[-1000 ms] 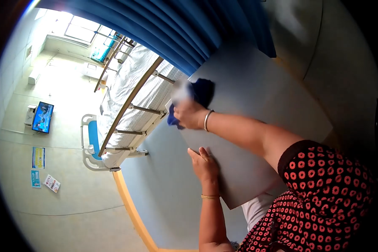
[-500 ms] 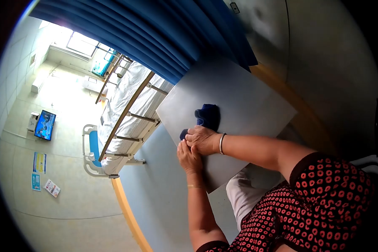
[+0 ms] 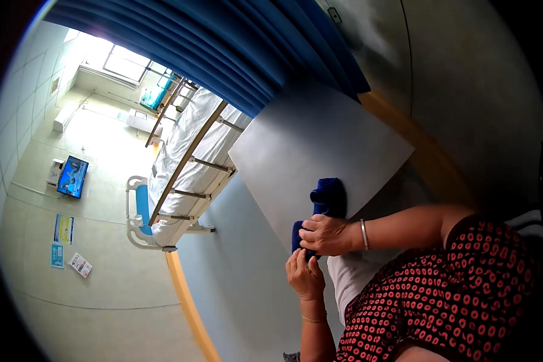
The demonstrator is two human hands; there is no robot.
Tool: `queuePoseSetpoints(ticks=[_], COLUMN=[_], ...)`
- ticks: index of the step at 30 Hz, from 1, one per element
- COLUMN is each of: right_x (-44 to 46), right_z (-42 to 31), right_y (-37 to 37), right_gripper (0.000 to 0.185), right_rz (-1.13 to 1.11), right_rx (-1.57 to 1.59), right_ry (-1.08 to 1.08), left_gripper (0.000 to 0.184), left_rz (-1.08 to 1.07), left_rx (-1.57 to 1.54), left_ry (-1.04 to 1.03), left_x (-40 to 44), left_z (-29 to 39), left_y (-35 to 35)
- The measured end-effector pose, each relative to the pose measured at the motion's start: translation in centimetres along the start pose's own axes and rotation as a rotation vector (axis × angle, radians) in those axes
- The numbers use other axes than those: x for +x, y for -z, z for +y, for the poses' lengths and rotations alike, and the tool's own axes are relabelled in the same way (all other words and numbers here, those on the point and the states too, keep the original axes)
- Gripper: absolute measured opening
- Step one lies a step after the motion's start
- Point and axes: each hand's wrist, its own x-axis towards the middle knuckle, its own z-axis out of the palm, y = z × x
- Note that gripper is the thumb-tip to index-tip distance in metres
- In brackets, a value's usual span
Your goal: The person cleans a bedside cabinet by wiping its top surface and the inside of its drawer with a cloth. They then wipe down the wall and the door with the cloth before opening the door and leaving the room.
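Note:
A dark blue cloth [image 3: 330, 196] lies bunched on the near edge of the grey tabletop [image 3: 283, 157], and a length of it runs under my hands. Whether it is one piece or two, and what kind of article, I cannot make out. My right hand [image 3: 327, 235], with a silvery bangle at the wrist, rests over the cloth with its fingers curled onto it. Just beside it, my left hand [image 3: 304, 274] has bent fingertips closed on the cloth's lower end, partly hidden there.
Behind the table hangs a blue curtain [image 3: 223, 54]. Beyond is a bed [image 3: 190, 157] with side rails and white sheets. A lit screen [image 3: 73, 177] and several posters are on the wall. White fabric [image 3: 350, 277] shows beside my patterned clothing.
Both hands and the blue cloth have moved toward my body, from further in on the tabletop to its near edge. More of the cloth shows beside my right fingers.

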Motion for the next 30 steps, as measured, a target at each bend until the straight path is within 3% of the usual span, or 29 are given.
queuePoseSetpoints(ticks=[4,6,8,10,13,17,25,30], right_x=[-2.8,-3.9,-4.7,-5.4,-4.8,-2.7,1.3,4.5], right_z=[0.4,1.7,3.9,6.8,11.7,17.7,27.6,32.1], right_y=[2.5,4.8,6.4,7.4,7.5,6.0,2.9,1.7], right_gripper=[0.019,0.026,0.032,0.037,0.044,0.045,0.041,0.039], right_rz=[0.052,-0.004,-0.024,-0.091,-0.161,-0.162,-0.139,-0.171], right_rx=[-0.049,-0.069,-0.032,-0.135,-0.258,-0.385,-0.493,-0.587], right_ry=[0.038,-0.037,-0.201,-0.357,-0.646,-0.825,-0.858,-0.913], left_gripper=[0.033,0.03,0.029,0.045,0.062,0.065,0.072,0.069], left_rz=[-0.126,0.086,0.036,-0.074,-0.228,-0.276,-0.315,-0.271], left_rx=[-0.262,-0.163,-0.166,0.022,0.013,0.027,0.138,0.187], left_ry=[0.125,0.069,0.104,0.17,0.302,0.352,0.588,0.518], left_x=[1.1,2.5,3.9,6.1,9.8,14.7,18.8,18.5], left_z=[-0.2,-0.9,-2.5,-3.3,-4.2,-4.7,-4.5,-4.7], left_y=[0.7,-0.4,-1.4,-2.4,-4.0,-5.2,-7.3,-7.3])
